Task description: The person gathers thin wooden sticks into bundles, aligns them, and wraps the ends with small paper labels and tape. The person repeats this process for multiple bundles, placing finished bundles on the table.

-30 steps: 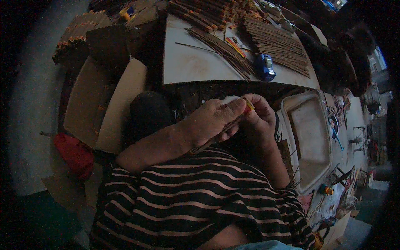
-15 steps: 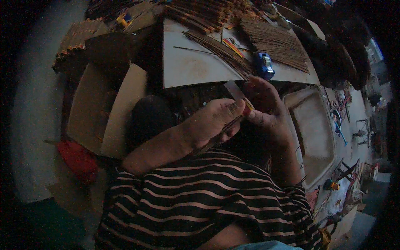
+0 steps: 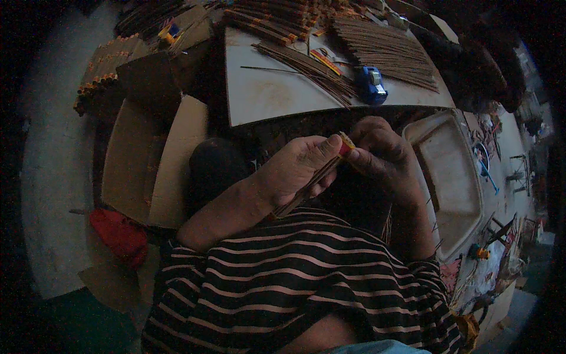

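Note:
A bundle of thin brown sticks lies slanted across my left hand, whose fingers are wrapped round it with the thumb on top. Near the bundle's upper end is a red and yellow band. My right hand is closed at that end, its thumb against the band and its fingers bent behind. Part of the band is covered by the fingers. Beyond my hands, a blue case-like tool stands on the white board, beside loose brown sticks.
More sticks and banded bundles cover the board's far side. An opened cardboard box stands at left, with a red cloth-like thing below it. A pale shallow tub sits at right.
The pale strip that stuck up from the band no longer shows. My right hand's fingers have curled in toward the bundle's end, and my left hand still holds the sticks.

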`<state>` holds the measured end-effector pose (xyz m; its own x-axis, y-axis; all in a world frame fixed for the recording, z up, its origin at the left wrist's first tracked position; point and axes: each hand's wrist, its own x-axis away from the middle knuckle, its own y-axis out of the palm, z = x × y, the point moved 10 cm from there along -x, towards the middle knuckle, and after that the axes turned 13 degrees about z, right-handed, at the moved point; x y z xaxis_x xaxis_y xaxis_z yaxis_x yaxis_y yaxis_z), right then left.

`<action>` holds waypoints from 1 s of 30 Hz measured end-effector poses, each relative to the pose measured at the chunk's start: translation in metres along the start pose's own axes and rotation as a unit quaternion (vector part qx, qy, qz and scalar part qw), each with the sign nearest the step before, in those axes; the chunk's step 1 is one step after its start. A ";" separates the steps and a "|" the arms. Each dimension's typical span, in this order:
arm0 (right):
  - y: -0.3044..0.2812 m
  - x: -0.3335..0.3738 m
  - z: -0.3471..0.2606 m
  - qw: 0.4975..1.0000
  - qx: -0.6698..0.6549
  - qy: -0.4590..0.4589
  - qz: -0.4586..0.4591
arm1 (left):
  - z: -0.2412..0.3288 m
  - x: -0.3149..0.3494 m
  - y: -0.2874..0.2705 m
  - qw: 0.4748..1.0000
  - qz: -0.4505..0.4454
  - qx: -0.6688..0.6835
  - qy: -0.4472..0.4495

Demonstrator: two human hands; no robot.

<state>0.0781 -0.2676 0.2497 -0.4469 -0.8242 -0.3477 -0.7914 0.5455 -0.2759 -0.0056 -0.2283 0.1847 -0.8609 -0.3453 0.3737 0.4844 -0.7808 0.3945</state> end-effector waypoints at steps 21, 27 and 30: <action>-0.002 0.020 0.014 0.982 0.141 0.096 0.075 | 0.030 0.007 -0.009 0.922 0.178 -0.244 0.244; 0.008 0.021 0.018 0.988 0.073 0.133 0.036 | 0.020 0.006 -0.009 0.945 0.165 -0.213 0.184; 0.015 0.023 0.028 0.981 -0.058 0.182 0.012 | 0.011 0.002 -0.006 0.969 0.131 -0.161 0.135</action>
<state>0.0672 -0.2739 0.2126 -0.5688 -0.8225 -0.0038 -0.8116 0.5620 -0.1595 -0.0092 -0.2187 0.1919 -0.7455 -0.6430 0.1754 0.6552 -0.7553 0.0164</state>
